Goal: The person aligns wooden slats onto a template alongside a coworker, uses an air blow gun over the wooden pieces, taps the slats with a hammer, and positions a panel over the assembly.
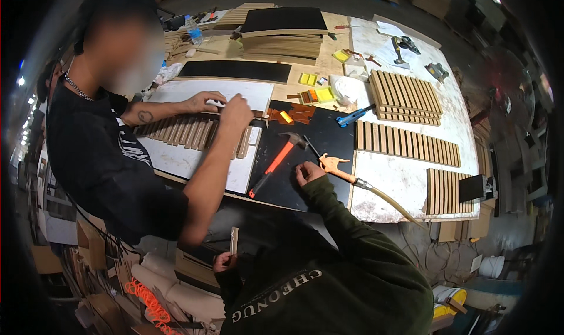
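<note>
Low in front of me, off the table's near edge, my left hand (223,262) grips a thin pale wooden strip (234,241) that stands nearly upright. My right hand (309,173) rests on a black board (311,195) with its fingers curled, and nothing shows in them. Just beyond it lies an orange air blow gun (333,163) joined to a hose. A claw hammer (278,162) with an orange handle is to its left. At the left, a co-worker in a black shirt bends over a slatted wooden panel (188,131), both hands at its far edge.
Slatted panels (408,144) lie at the right, with more slatted pieces stacked behind. A blue tool (352,118), orange and yellow pieces (317,95), and a stack of black-topped boards (285,21) are farther back. Drills (399,50) sit at the far right. An orange coiled hose (147,300) hangs lower left.
</note>
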`<state>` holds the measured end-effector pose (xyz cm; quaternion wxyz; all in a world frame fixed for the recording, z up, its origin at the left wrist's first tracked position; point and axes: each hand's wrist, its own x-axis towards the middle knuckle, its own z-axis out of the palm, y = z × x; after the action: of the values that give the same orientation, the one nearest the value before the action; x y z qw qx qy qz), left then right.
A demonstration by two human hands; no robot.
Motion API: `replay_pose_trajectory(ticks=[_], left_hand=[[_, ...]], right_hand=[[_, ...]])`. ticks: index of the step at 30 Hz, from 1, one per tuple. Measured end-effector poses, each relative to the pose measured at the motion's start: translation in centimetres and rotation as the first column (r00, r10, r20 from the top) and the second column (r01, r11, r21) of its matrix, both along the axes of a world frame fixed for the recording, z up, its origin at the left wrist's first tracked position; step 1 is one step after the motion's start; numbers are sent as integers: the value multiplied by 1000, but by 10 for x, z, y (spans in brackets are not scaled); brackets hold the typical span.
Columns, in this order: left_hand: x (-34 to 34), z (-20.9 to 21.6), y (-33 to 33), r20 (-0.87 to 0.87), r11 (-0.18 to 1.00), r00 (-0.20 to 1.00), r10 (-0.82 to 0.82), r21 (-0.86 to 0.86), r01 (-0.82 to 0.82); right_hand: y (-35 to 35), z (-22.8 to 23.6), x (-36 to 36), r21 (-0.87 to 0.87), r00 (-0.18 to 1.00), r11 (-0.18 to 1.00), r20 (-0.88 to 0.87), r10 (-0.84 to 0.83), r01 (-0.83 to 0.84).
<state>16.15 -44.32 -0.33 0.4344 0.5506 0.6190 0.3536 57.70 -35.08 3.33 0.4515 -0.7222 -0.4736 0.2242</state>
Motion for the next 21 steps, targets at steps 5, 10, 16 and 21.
replay_pose_trajectory(ticks=[5, 10, 16, 21], left_hand=[[-1, -5, 0, -3, 999, 999, 44, -19, -44], [2, -4, 2, -38, 998, 998, 54, -32, -55], [6, 6, -1, 29, 996, 997, 68, -57, -67], [2, 7, 1, -19, 1000, 1000, 23, -11, -24]], right_hand=[[1, 3, -2, 5, 999, 999, 10, -35, 35], [1, 4, -2, 11, 999, 1000, 37, -30, 29], [2, 5, -1, 58, 997, 998, 78, -13, 9], [2, 8, -2, 41, 995, 999, 101, -19, 15]])
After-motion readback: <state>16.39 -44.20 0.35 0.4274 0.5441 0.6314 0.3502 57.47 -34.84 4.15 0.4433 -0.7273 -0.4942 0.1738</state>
